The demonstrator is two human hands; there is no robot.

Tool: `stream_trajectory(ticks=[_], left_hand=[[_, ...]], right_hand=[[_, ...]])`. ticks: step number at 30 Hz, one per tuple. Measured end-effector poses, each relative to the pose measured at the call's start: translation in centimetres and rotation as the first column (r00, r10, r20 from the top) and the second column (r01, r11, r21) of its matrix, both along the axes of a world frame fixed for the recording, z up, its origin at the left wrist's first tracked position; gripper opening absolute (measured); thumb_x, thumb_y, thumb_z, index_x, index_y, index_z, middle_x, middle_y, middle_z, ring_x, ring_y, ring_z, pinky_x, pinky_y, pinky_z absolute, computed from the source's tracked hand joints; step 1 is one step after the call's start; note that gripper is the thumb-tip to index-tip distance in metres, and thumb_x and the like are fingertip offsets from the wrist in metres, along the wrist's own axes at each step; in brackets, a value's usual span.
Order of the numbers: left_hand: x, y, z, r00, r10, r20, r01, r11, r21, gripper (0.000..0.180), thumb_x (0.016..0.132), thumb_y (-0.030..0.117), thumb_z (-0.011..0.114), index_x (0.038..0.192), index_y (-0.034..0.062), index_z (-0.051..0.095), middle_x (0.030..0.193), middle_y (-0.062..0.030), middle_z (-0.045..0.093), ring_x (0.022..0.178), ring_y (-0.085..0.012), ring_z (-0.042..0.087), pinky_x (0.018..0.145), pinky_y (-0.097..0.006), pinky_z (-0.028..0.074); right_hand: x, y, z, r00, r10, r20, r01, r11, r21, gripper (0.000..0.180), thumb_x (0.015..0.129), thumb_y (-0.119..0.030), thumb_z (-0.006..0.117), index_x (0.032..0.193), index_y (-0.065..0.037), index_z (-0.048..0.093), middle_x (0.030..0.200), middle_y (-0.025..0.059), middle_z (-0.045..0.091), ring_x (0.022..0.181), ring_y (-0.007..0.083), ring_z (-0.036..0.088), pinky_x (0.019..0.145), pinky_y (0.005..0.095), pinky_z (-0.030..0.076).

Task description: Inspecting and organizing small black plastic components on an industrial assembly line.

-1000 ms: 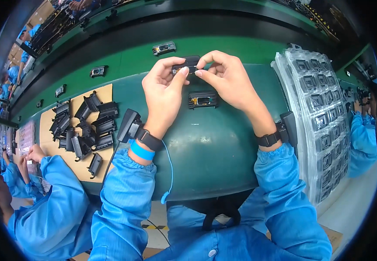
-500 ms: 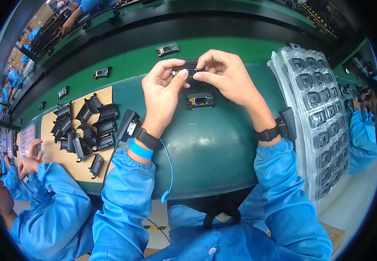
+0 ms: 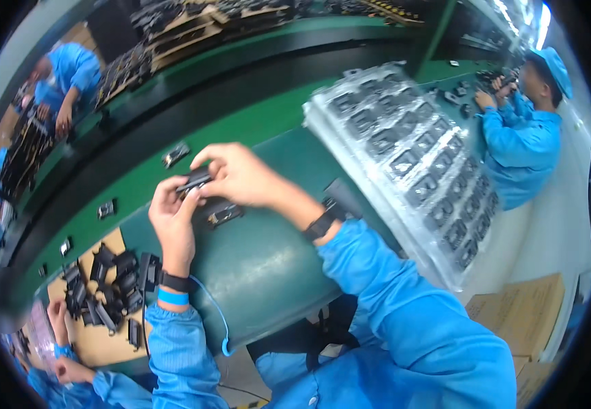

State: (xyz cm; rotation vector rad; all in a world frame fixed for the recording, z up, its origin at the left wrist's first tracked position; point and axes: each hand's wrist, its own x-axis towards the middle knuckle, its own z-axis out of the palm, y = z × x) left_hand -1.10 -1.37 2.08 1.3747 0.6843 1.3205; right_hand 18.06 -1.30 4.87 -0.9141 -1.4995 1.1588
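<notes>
1. Black component (image 3: 194, 181) sits just left of the frame's centre, held above the green counter (image 3: 268, 259) between both hands.
2. Left hand (image 3: 171, 221) pinches its lower left end, fingers (image 3: 185, 202) closed on it.
3. Right hand (image 3: 241, 176) grips its right end from above, fingers curled around it.
4. Second black part (image 3: 222, 215) lies on the counter just below.
5. Clear plastic tray (image 3: 411, 163) of parts fills the upper right.
</notes>
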Motion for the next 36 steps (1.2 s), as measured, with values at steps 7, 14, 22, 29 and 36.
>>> stream_trajectory(ticks=[7,14,22,29,36], left_hand=[[0.2,0.2,-0.1,0.993,-0.06,0.097,0.07,0.993,-0.099,0.028,0.098,-0.005,0.067,0.124,-0.0002,0.06,0.11,-0.0088,0.071,0.094,-0.0134,0.069,0.081,-0.028,0.059],[0.1,-0.2,0.8,0.987,-0.025,0.158,0.049,0.987,-0.151,0.027,0.1,0.0,0.069,0.125,0.0011,0.062,0.11,-0.0068,0.072,0.095,-0.0123,0.068,0.079,-0.026,0.057],[0.5,-0.2,0.0,0.976,-0.044,0.213,0.088,0.975,-0.203,0.03,0.098,0.0,0.071,0.127,-0.0029,0.062,0.106,-0.0077,0.071,0.093,-0.0132,0.07,0.074,-0.027,0.06],[0.1,0.2,0.2,0.965,-0.003,0.263,0.062,0.975,-0.214,0.033,0.097,0.0,0.073,0.128,-0.0053,0.063,0.108,-0.0097,0.072,0.093,-0.0151,0.071,0.073,-0.027,0.061],[-0.1,0.2,0.3,0.975,-0.003,0.222,0.041,0.985,-0.168,0.032,0.096,0.0,0.074,0.126,-0.005,0.064,0.108,-0.0119,0.074,0.093,-0.0161,0.072,0.075,-0.028,0.063]], right_hand=[[-2.5,-5.8,0.9,0.808,-0.424,0.408,0.285,0.888,0.36,0.033,0.09,-0.008,0.071,0.121,-0.002,0.062,0.112,0.0239,0.066,0.101,0.0453,0.065,0.085,0.0517,0.056],[10.6,-11.7,5.7,0.166,-0.811,0.56,0.42,0.572,0.704,0.028,0.086,-0.007,0.07,0.114,-0.004,0.072,0.106,0.018,0.071,0.106,0.0397,0.066,0.094,0.0477,0.054],[20.3,-15.3,4.8,-0.193,-0.531,0.825,0.566,0.627,0.535,0.032,0.081,0.006,0.063,0.106,-0.007,0.079,0.112,0.0224,0.069,0.109,0.045,0.064,0.095,0.0498,0.055],[21.4,-16.1,7.2,-0.092,-0.489,0.868,0.461,0.751,0.472,0.029,0.078,0.009,0.064,0.097,-0.006,0.08,0.106,0.0216,0.07,0.109,0.0422,0.065,0.099,0.047,0.052],[19.8,-15.5,10.0,0.005,-0.558,0.83,0.469,0.734,0.491,0.018,0.089,0.0,0.068,0.108,-0.002,0.071,0.106,0.0238,0.071,0.102,0.0448,0.067,0.091,0.047,0.053]])
